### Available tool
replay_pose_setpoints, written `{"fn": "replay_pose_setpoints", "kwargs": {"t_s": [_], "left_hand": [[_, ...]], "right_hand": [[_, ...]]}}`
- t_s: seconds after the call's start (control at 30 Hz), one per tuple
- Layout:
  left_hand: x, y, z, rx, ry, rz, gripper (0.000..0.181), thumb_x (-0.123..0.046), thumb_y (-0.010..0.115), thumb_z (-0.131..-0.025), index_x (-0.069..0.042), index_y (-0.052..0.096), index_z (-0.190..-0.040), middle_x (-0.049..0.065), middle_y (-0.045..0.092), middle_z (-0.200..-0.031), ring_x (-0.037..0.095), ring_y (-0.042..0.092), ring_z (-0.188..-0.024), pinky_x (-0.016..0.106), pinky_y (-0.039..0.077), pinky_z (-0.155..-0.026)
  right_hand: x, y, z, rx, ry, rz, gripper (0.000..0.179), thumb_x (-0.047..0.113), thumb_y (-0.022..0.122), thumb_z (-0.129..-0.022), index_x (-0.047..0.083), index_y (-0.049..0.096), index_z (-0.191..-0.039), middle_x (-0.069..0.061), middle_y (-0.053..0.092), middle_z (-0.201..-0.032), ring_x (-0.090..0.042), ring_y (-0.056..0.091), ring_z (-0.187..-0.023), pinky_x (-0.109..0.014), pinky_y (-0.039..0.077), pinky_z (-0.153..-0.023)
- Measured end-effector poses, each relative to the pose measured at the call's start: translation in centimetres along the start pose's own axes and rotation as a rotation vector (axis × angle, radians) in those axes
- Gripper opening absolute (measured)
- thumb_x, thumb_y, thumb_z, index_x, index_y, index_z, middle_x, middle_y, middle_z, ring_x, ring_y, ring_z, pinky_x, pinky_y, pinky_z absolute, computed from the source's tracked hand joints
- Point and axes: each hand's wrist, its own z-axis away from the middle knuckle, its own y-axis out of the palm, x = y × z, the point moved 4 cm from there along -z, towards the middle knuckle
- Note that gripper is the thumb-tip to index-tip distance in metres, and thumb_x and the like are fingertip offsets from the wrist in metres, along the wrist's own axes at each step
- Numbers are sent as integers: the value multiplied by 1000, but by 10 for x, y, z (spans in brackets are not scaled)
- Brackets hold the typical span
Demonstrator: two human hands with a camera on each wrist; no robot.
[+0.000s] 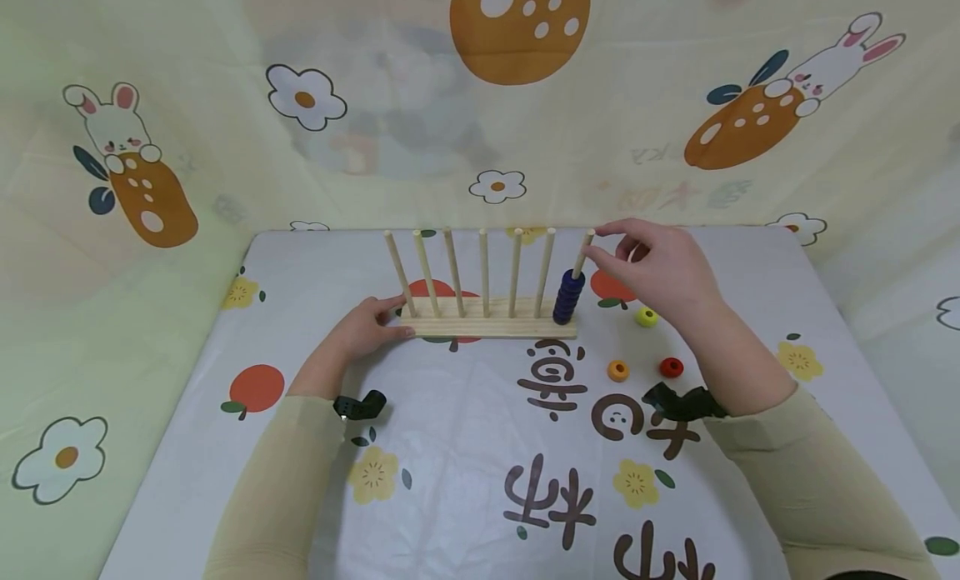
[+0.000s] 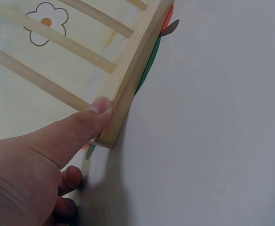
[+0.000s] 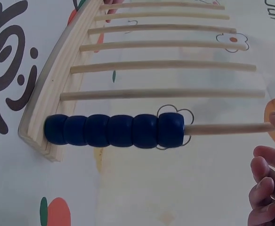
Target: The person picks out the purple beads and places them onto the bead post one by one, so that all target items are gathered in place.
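Observation:
A wooden rack with a flat base and several upright pegs stands on the table. My left hand grips the base's left end, its thumb on the front in the left wrist view. Several dark blue beads are stacked on the rightmost peg, reaching up from the base past half its height. My right hand is at that peg's top, thumb and index fingertips on either side of the tip, with no bead showing between them. In the right wrist view, a fingertip overlaps the peg's end.
Right of the rack, under and beside my right forearm, lie three loose beads: a yellow-green bead, an orange bead and a red bead. A printed white cloth covers the table, and a patterned curtain hangs behind it.

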Motion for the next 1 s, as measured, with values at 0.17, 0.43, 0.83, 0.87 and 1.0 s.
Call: {"fn": "replay_pose_setpoints", "kwargs": {"t_s": [0.17, 0.43, 0.83, 0.87, 1.0], "left_hand": [[-1, -1, 0, -1, 5, 1, 77, -43, 76, -87, -29, 39, -153, 13, 47, -114, 29, 44, -104, 44, 40, -87], [2, 0, -2, -4, 15, -8, 77, -43, 75, -87, -29, 39, -153, 13, 47, -111, 29, 44, -102, 42, 38, -84], [2, 3, -2, -12, 8, -3, 77, -43, 76, -86, -30, 40, -153, 12, 48, -112, 28, 45, -102, 42, 39, -84], [2, 3, -2, -12, 7, -4, 77, -43, 76, -86, -29, 40, -153, 13, 48, -111, 28, 45, -102, 42, 39, -84], [2, 2, -1, -9, 1, -4, 77, -44, 76, -86, -30, 39, -153, 13, 48, -113, 29, 45, -103, 43, 40, -85]], "right_hand": [[-9, -2, 0, 4, 11, -5, 49, 55, 63, -91, 20, 67, -126, -6, 59, -90, -24, 50, -85, -37, 42, -61], [-32, -1, 0, 18, 40, -26, 51, 55, 63, -91, 18, 67, -126, -8, 60, -90, -25, 51, -82, -37, 43, -60], [-93, 4, -6, 79, 165, 13, 63, 63, 56, -91, 14, 62, -130, -12, 58, -102, -30, 48, -95, -39, 44, -67], [-97, 5, -6, 84, 174, 16, 64, 63, 56, -91, 14, 62, -131, -13, 58, -103, -31, 48, -95, -39, 44, -67], [-113, 6, -5, 98, 201, 42, 66, 65, 54, -91, 12, 61, -131, -15, 56, -106, -33, 47, -97, -39, 44, -66]]}}
